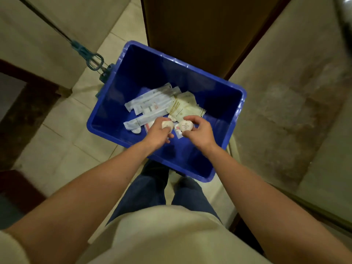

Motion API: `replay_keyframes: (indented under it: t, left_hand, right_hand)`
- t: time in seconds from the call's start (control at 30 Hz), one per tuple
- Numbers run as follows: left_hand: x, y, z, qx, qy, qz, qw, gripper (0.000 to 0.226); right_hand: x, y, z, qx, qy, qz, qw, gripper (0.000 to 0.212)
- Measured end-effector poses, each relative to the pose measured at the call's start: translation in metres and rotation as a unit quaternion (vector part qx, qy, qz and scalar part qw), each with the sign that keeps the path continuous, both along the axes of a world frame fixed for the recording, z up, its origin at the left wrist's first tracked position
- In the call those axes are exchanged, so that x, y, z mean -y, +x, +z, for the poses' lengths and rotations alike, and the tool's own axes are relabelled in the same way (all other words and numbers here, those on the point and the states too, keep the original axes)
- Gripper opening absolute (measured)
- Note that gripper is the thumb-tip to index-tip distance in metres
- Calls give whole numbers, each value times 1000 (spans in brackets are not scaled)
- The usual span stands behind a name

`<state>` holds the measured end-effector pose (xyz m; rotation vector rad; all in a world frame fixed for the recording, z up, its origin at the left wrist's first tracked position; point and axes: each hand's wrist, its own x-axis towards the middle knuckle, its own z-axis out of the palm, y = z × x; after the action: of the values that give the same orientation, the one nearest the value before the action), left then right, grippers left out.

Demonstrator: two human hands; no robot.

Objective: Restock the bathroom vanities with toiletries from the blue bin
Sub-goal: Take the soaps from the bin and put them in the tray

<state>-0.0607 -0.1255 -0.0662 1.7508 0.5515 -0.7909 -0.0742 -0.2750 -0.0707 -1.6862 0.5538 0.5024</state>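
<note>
White puck, perhaps soap, in left hand pinch grip; twin puck, right hand likewise.

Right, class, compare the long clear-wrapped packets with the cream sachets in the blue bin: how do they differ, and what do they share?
The long clear-wrapped packets are narrow strips; the cream sachets are broader and squarer. The packets are see-through and whitish; the sachets are opaque with gold lines. The packets lie left of the sachets. Both lie loose in overlapping heaps on the floor of the blue bin.
</note>
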Motion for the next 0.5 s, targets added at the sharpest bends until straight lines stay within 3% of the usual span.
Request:
replay_keyframes:
  t: [0.23,0.5]
  left_hand:
    - [10,-28,67,64,-43,67,995,36]
    - [7,-36,137,158,-59,30,985,40]
  right_hand:
    - [22,-13,73,61,8,30,998,39]
    - [33,-27,140,118,14,56,991,25]
